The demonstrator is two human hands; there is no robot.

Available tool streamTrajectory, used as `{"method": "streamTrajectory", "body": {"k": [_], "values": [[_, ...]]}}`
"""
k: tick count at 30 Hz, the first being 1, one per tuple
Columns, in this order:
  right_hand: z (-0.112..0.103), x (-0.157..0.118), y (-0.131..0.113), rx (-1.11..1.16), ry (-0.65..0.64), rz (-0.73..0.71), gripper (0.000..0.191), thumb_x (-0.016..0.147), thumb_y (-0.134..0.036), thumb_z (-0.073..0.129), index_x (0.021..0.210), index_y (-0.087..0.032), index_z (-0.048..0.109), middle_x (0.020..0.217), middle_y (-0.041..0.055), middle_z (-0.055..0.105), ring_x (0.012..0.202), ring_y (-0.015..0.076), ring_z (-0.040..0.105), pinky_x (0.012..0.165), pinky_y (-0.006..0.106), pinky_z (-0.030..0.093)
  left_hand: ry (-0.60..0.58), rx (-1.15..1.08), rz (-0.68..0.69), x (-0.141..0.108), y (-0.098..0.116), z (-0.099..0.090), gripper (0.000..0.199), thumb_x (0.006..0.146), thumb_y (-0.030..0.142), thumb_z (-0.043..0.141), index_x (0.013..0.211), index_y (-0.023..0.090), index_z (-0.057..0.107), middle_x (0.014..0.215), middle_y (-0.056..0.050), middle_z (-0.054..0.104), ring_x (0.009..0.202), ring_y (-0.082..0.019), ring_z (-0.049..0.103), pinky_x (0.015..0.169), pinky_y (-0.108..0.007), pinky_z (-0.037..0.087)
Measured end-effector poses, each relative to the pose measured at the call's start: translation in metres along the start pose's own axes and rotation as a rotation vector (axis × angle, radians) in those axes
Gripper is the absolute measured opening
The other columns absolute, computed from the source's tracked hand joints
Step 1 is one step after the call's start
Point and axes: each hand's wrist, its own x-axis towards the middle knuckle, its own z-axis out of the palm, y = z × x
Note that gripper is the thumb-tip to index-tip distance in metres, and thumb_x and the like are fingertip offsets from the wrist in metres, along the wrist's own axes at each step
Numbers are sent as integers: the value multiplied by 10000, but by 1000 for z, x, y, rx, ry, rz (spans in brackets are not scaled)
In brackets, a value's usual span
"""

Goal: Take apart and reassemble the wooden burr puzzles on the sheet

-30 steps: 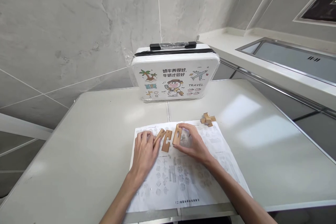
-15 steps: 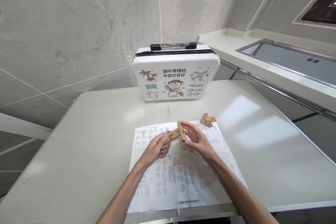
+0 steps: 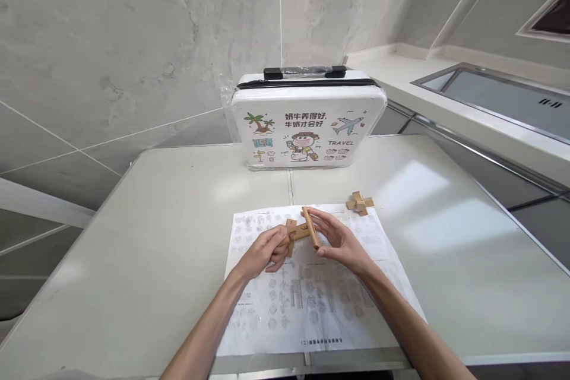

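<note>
Wooden puzzle pieces (image 3: 297, 231), crossing one another, are pinched in my left hand (image 3: 267, 251); its fingers are closed around their near end. My right hand (image 3: 342, 241) grips a separate-looking wooden bar (image 3: 310, 228) by its two ends, thumb below and fingertips above. That bar stands across the right end of the crossed pieces, and whether they interlock I cannot tell. Both hands are over a printed instruction sheet (image 3: 262, 332) with rows of small diagrams. At its upper right corner lies an assembled wooden cross-shaped puzzle (image 3: 360, 203).
A white suitcase (image 3: 307, 130) with cartoon prints and clear wrapping stands at the back of the pale table (image 3: 169, 261). Behind it rises a grey tiled wall (image 3: 133, 41). To the right is a counter (image 3: 472, 107) with an inset glass panel.
My left hand's pieces have turned, so a crossing piece now shows above and below the fingers. The bar in my right hand has tilted. The whole view has shifted slightly.
</note>
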Motion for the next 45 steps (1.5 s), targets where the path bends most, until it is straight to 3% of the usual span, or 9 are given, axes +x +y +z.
{"method": "streamTrajectory", "body": {"k": [15, 19, 25, 34, 45], "values": [[7, 0, -1, -78, -95, 40, 828, 801, -368, 930, 1525, -407, 531, 1636, 57, 488, 1508, 350, 459, 1241, 557, 395, -37, -13, -7, -3, -1, 5, 431, 1038, 564, 553, 814, 221, 421, 651, 100, 246, 476, -55, 146, 374, -157, 212], [10, -1, -3, -98, -64, 37, 799, 802, -351, 929, 1505, -392, 551, 1629, 59, 494, 1502, 348, 466, 1247, 551, 392, -29, -7, -13, -3, 0, 8, 381, 1041, 579, 539, 940, 214, 498, 658, 106, 232, 481, -70, 162, 386, -172, 274], [6, -2, -6, -109, 34, 11, 786, 809, -359, 923, 1499, -371, 546, 1632, 68, 488, 1507, 346, 457, 1258, 556, 380, -14, 0, -2, -1, -2, 8, 415, 1041, 609, 513, 917, 214, 479, 652, 103, 283, 467, -68, 212, 413, -204, 367], [15, -2, -9, -246, -57, 26, 824, 781, -378, 941, 1504, -381, 545, 1616, 59, 504, 1509, 345, 448, 1252, 541, 385, -52, 40, 1, -4, 1, 13, 439, 1025, 629, 537, 1012, 191, 555, 638, 114, 217, 499, -82, 200, 443, -217, 363], [20, -2, -10, -273, -30, 9, 814, 782, -388, 937, 1500, -364, 554, 1602, 75, 520, 1489, 353, 470, 1239, 554, 396, -31, 58, 12, -3, -2, 15, 437, 1013, 635, 556, 1004, 199, 545, 621, 108, 293, 478, -80, 271, 446, -224, 381]]}}
